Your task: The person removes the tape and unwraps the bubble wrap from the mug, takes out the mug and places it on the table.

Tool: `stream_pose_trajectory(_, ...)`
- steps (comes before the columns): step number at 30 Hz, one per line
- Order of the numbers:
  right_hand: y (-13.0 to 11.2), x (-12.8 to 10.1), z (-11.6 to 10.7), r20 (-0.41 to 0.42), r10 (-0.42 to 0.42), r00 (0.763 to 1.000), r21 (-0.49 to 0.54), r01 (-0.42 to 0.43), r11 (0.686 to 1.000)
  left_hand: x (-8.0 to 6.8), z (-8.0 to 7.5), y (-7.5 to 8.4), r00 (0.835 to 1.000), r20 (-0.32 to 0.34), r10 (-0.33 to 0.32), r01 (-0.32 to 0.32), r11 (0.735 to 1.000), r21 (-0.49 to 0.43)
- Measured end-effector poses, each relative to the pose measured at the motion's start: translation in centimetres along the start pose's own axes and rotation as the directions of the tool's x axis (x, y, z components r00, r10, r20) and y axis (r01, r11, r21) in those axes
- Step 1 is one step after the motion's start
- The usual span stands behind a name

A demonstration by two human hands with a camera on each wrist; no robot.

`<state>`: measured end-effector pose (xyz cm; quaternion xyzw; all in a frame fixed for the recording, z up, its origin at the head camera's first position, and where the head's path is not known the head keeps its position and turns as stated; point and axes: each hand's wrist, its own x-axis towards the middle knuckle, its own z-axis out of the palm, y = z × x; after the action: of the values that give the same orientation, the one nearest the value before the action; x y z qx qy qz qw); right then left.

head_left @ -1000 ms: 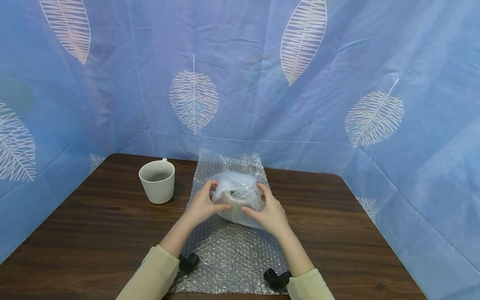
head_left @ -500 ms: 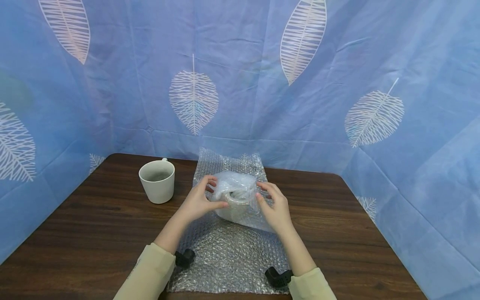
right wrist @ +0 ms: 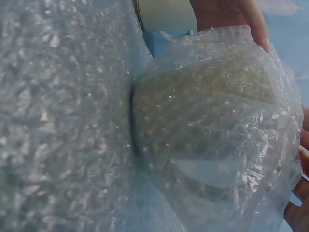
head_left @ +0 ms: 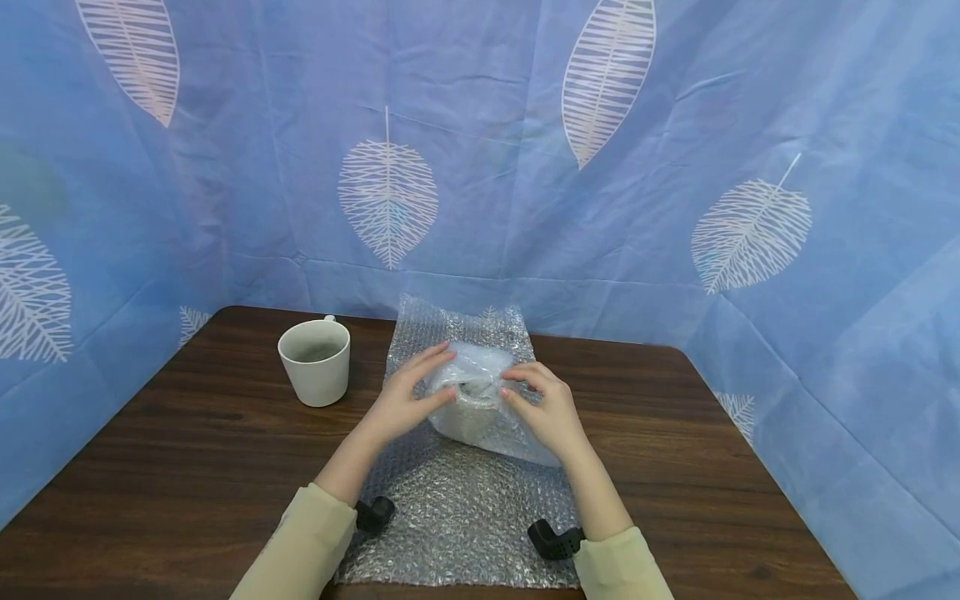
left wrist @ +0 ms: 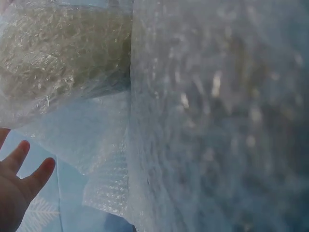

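Observation:
A bundle point(head_left: 476, 400) of bubble wrap with a pale rounded object inside lies on a bubble wrap sheet point(head_left: 457, 508) at the middle of the table. My left hand point(head_left: 444, 375) lies on the bundle's left side, fingers straight over its top and thumb at the front. My right hand point(head_left: 507, 386) grips the right side with bent fingers. In the right wrist view the bundle point(right wrist: 207, 125) bulges from the sheet point(right wrist: 58, 121), and my right fingers point(right wrist: 301, 154) curl round its edge. The left wrist view shows the bundle point(left wrist: 63, 53) and straight fingertips point(left wrist: 19, 159).
An unwrapped white mug point(head_left: 315, 362) stands left of the sheet on the dark wooden table point(head_left: 187, 467). Blue leaf-patterned cloth point(head_left: 600, 208) closes in the back and both sides. Black wrist mounts point(head_left: 373, 512) sit near the front edge.
My left fingers have straightened and slid up over the bundle's top. My right hand has shifted from the bundle's front to its right side. The bundle has rolled slightly away from me.

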<state>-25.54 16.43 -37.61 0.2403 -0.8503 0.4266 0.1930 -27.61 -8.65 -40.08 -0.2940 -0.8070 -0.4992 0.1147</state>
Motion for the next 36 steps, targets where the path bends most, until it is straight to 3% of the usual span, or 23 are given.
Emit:
stream_pose_trajectory(16, -0.6, 0.5, 0.1, 0.088, 0.023, 0.996, -0.097, -0.015, 0.995, 0.2, 0.2, 0.4, 1.000, -0.002, -0.029, 0.029, 0.998, -0.049)
stream_pose_trajectory(28, -1.7, 0.2, 0.1, 0.065, 0.097, 0.993, -0.132, -0.088, 0.987, 0.0, 0.3, 0.3, 1.000, 0.001, -0.026, 0.026, 0.999, -0.032)
stream_pose_trajectory(36, -2.3, 0.3, -0.1, 0.046, 0.162, 0.986, -0.110, -0.156, 0.982, 0.0, 0.5, 0.6, 0.997, 0.019, -0.072, 0.073, 0.997, -0.036)
